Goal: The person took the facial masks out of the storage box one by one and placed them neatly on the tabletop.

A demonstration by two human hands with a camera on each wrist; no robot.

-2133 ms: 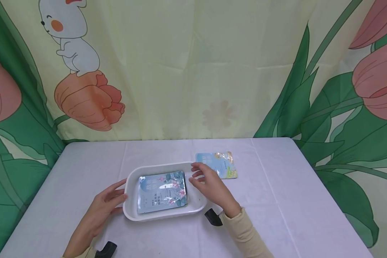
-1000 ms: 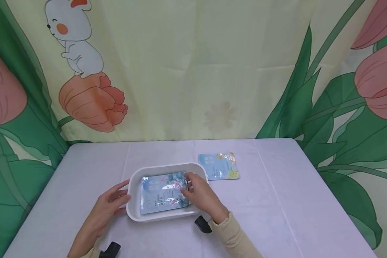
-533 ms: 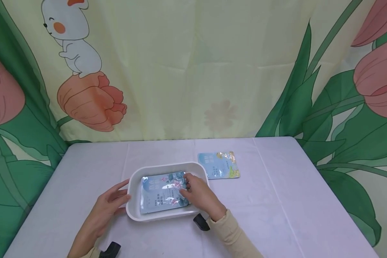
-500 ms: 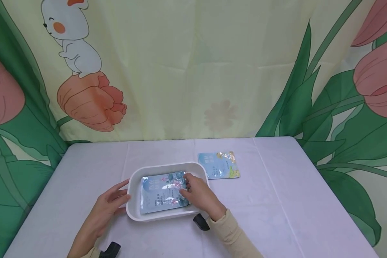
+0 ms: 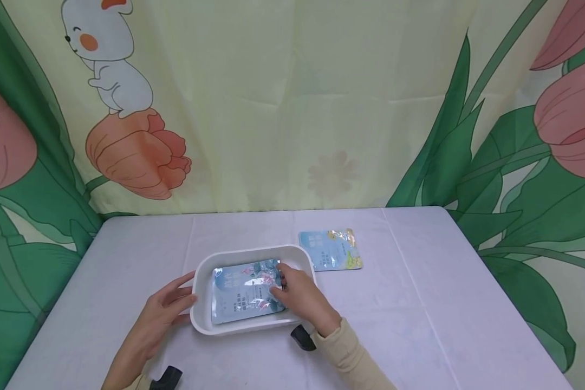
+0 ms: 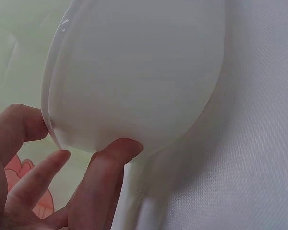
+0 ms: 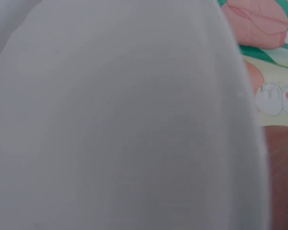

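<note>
A white tray (image 5: 203,323) stands on the table, with a shiny blue sheet mask packet (image 5: 244,295) lying inside it, printed with flowers. At the tray's left end, my left hand (image 5: 160,306) holds the rim and outer wall with thumb and fingertips; the left wrist view shows these fingertips (image 6: 127,146) against the white wall. My right hand (image 5: 301,292) reaches over the tray's right side. Its thumb lies on the packet's right part and its curled fingers are at the packet's right edge, partly hidden. The right wrist view is mostly filled by the tray's wall (image 7: 134,120).
A second light blue packet (image 5: 329,250), with yellow and green prints, lies flat on the white-covered table (image 5: 419,303), just behind the tray's right corner. A curtain (image 5: 253,108) with a rabbit and tulips hangs behind the table's far edge.
My right hand has come down leftward from over the tray's right rim onto the right edge of the packet inside. The left hand keeps its place at the tray's left end.
</note>
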